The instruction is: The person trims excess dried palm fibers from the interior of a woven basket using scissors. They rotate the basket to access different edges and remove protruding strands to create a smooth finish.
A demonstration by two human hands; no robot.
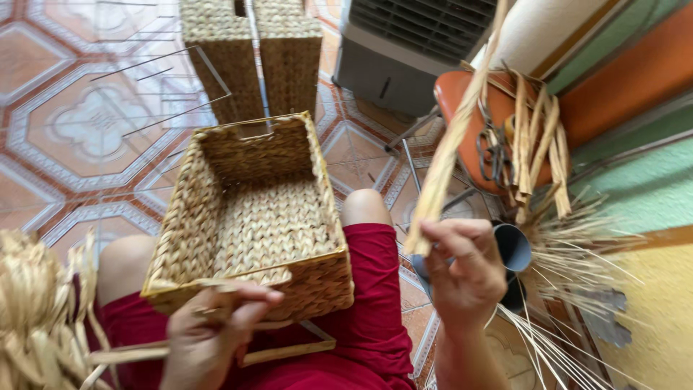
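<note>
A rectangular woven straw basket (249,217) rests on my lap, its open top facing me. My left hand (213,328) grips the basket's near rim, fingers curled over the edge, with flat straw strips lying under it. My right hand (462,271) is raised to the right of the basket and pinches a long pale dried straw strip (447,144) that runs up and away toward the top of the view.
Two finished woven baskets (253,58) stand on the patterned tile floor behind. An orange chair seat (462,94) holds cut straw strips and scissors. A grey cup (514,249) of thin straw stalks sits at right. A bundle of braided straw (36,310) lies at left.
</note>
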